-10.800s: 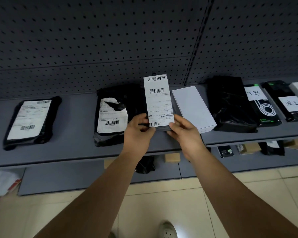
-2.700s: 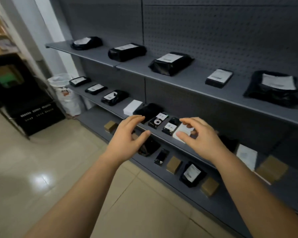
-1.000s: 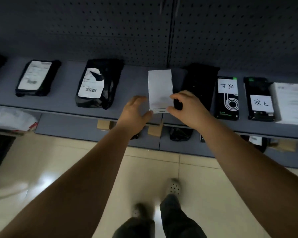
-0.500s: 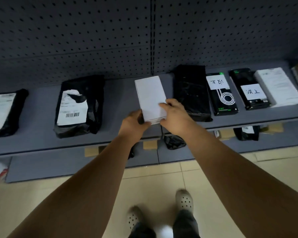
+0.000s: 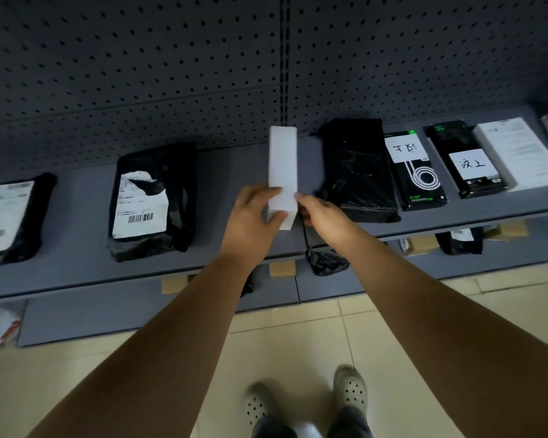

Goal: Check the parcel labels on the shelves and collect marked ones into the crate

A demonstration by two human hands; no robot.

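A plain white box (image 5: 282, 165) stands tilted up on its long edge above the grey shelf (image 5: 76, 267), its narrow side facing me. My left hand (image 5: 253, 222) grips its near end from the left, and my right hand (image 5: 321, 216) holds the same end from the right. No label shows on the faces I can see. To its right lie a black bag parcel (image 5: 356, 172), two black boxes with handwritten white labels (image 5: 407, 150) (image 5: 470, 164), and a white labelled box (image 5: 519, 153). No crate is in view.
Left of the box lie a black bag with a barcode label (image 5: 146, 200) and another labelled black bag (image 5: 7, 213). A lower shelf (image 5: 159, 311) holds small brown boxes and dark bags. Pegboard backs the shelving. My feet stand on beige floor tiles.
The white box lay flat on the shelf half a second ago; both hands have lifted and turned it up onto its edge. Earlier I held a labelled parcel, then walked along the shelves.
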